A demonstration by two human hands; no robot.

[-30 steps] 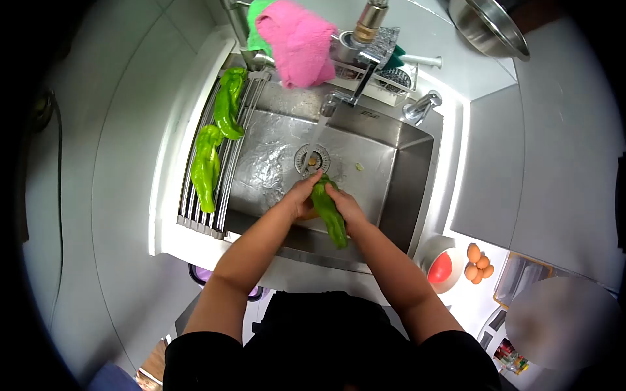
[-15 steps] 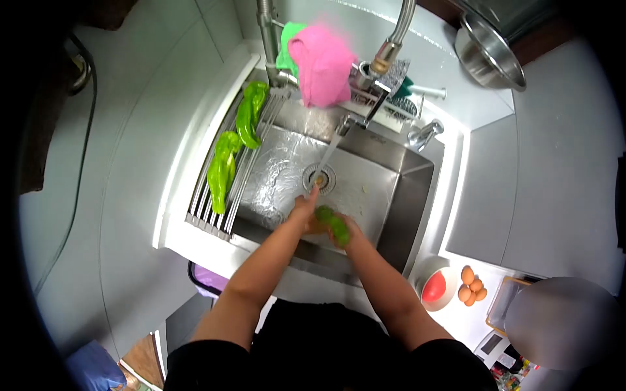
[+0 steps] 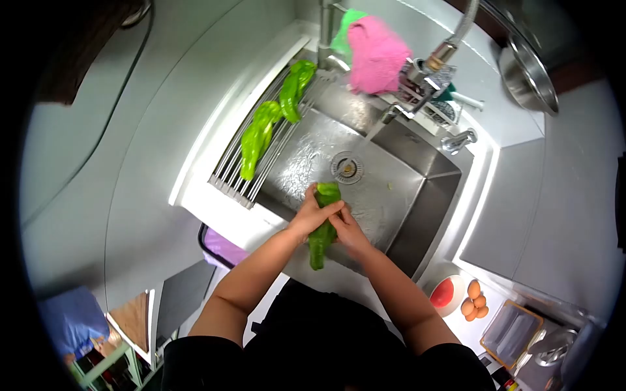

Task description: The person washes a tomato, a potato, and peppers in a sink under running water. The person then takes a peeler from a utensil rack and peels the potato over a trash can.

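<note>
Pepper [image 3: 319,246] is held over the near edge of the sink [image 3: 394,173], long axis twelve to six; left hand [image 3: 314,216] at nine o'clock, right hand [image 3: 351,231] at three, each grip pinching its middle.

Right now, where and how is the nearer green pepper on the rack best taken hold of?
Probably around the thick middle of the nearer green pepper, from above and from the side of the sink. It lies lengthwise on the rack, narrowing to its near tip, and the other rack pepper sits close by its far end, so the middle looks easiest.
</note>
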